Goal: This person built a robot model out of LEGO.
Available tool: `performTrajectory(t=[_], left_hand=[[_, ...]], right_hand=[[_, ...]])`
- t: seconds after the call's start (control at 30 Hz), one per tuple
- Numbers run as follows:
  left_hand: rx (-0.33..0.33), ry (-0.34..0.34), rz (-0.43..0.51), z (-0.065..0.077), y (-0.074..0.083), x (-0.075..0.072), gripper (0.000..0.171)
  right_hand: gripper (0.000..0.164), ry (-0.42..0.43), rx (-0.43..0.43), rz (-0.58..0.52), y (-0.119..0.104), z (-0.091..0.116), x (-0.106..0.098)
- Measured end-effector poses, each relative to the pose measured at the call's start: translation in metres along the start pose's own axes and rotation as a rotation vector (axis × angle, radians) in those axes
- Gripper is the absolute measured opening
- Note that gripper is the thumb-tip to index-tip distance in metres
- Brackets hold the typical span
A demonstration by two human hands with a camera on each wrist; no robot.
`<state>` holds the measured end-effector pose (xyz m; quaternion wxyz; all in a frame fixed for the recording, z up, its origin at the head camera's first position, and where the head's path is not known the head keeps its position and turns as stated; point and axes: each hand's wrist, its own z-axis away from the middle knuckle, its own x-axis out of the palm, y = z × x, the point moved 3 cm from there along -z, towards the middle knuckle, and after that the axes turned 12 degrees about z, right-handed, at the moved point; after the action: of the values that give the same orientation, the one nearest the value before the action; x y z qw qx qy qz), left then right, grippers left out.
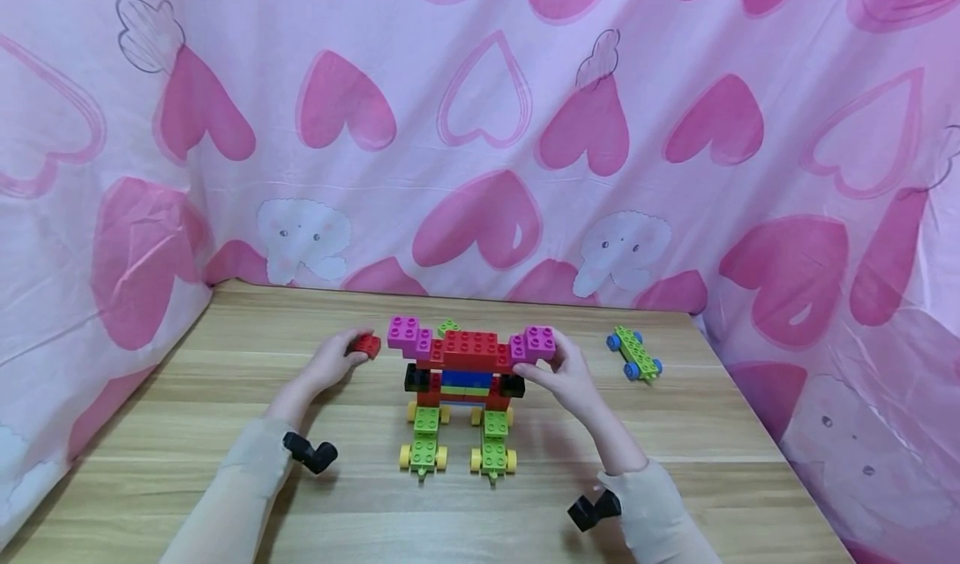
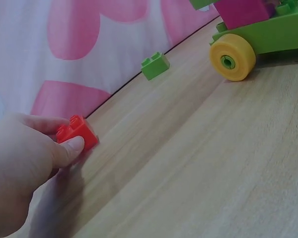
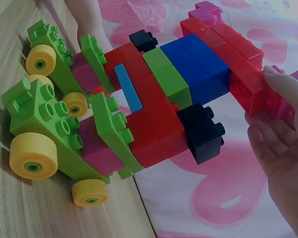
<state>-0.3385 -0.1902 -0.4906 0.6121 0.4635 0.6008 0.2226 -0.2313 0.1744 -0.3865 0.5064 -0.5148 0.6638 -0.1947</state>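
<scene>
A figure built of toy bricks (image 1: 468, 351) stands upright on two green wheeled bases (image 1: 423, 447), with red, blue and black bricks above and pink bricks at both top ends. My right hand (image 1: 562, 372) holds its upper right end; in the right wrist view, the thumb (image 3: 280, 82) lies over the end of the long red brick (image 3: 223, 54), fingers beneath. To the left of the figure, my left hand (image 1: 341, 356) pinches a small red brick (image 2: 79, 135) between thumb and fingers, low at the table, apart from the figure. Whether that brick touches the table I cannot tell.
Behind the figure lies a loose green brick (image 2: 155, 66), mostly hidden in the head view. A green wheeled base with blue wheels (image 1: 634, 354) sits at the right rear of the wooden table (image 1: 345, 514). A pink heart-patterned curtain (image 1: 480, 214) hangs along the back and sides.
</scene>
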Motion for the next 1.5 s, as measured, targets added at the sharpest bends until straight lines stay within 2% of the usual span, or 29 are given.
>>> performTrajectory(t=[0.13,0.27,0.4,0.53,0.63,0.73,0.87,1.0,1.2,1.5], left_hand=[[-0.018,0.019,0.046,0.000,0.008,-0.004,0.048],[-0.034,0.034,0.074,0.001,0.022,-0.010,0.049],[0.003,0.058,0.064,-0.001,0.041,-0.017,0.048],[0.112,0.118,-0.002,-0.003,0.068,-0.027,0.046],[0.164,0.172,-0.017,-0.002,0.093,-0.033,0.043],[0.185,0.211,-0.014,0.000,0.117,-0.038,0.042],[0.167,0.229,0.015,0.004,0.142,-0.043,0.044],[0.165,0.242,0.041,0.010,0.165,-0.042,0.047],[0.238,0.237,0.065,0.020,0.198,-0.035,0.045],[0.361,0.217,0.039,0.033,0.228,-0.019,0.043]], right_hand=[[0.042,-0.001,-0.003,0.002,0.000,0.000,0.000],[0.042,0.004,-0.002,0.014,-0.001,0.000,-0.001],[0.042,0.006,0.000,0.027,-0.002,0.000,-0.001],[0.041,0.005,-0.001,0.042,-0.003,0.000,-0.002],[0.041,0.014,-0.010,0.054,-0.003,0.000,-0.003],[0.043,0.031,-0.024,0.061,-0.003,0.000,-0.004],[0.049,0.044,-0.033,0.055,-0.005,-0.001,-0.005],[0.053,0.049,-0.046,0.040,-0.008,-0.001,-0.006],[0.055,0.054,-0.109,-0.003,-0.013,-0.002,-0.007],[0.051,0.063,-0.183,0.054,-0.030,-0.010,-0.017]])
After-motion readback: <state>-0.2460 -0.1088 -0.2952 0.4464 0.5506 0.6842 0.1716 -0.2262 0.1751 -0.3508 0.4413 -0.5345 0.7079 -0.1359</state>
